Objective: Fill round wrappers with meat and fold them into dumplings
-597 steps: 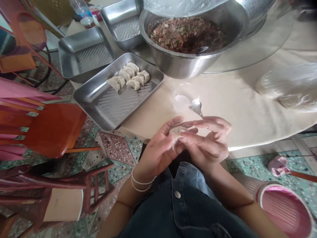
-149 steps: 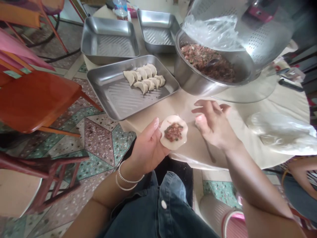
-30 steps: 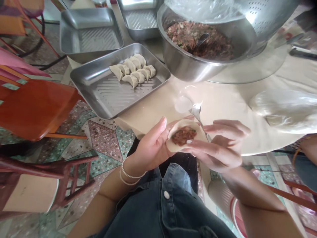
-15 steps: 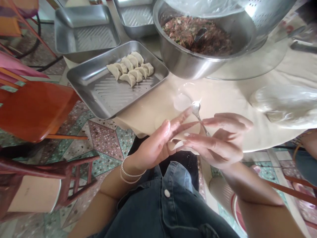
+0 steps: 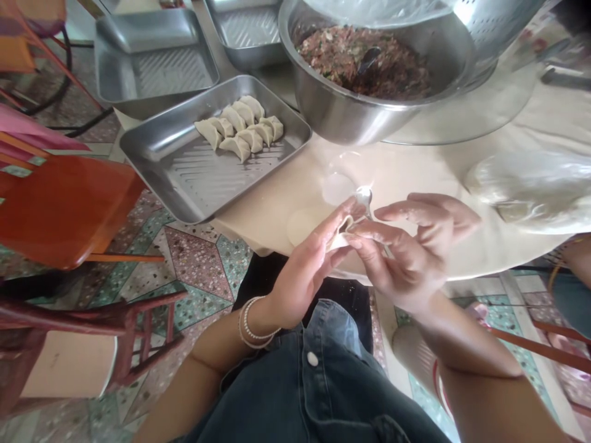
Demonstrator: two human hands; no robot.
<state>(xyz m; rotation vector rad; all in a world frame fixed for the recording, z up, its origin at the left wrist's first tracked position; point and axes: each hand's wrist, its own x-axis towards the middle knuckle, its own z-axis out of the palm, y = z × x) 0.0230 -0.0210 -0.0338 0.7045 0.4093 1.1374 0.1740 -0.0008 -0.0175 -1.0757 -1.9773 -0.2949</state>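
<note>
My left hand (image 5: pixel 305 271) and my right hand (image 5: pixel 410 252) meet at the table edge, both pinching a folded dumpling (image 5: pixel 342 231) between their fingertips. Its filling is hidden inside the wrapper. Just behind the hands a metal spoon (image 5: pixel 364 197) lies by a small clear dish (image 5: pixel 339 184). A steel tray (image 5: pixel 184 184) to the left holds several finished dumplings (image 5: pixel 237 129). A big steel bowl (image 5: pixel 351 117) of minced meat filling (image 5: pixel 364 61) stands at the back.
Two more steel trays (image 5: pixel 152 61) sit at the back left. A plastic bag (image 5: pixel 530 191) lies on the right of the table. A red wooden chair (image 5: pixel 60 209) stands to the left, a pink-rimmed bin (image 5: pixel 438 381) by my right leg.
Over the last second the open wrapper with visible filling was folded shut. Both hands shifted slightly up toward the spoon, fingertips now pinching its edge.
</note>
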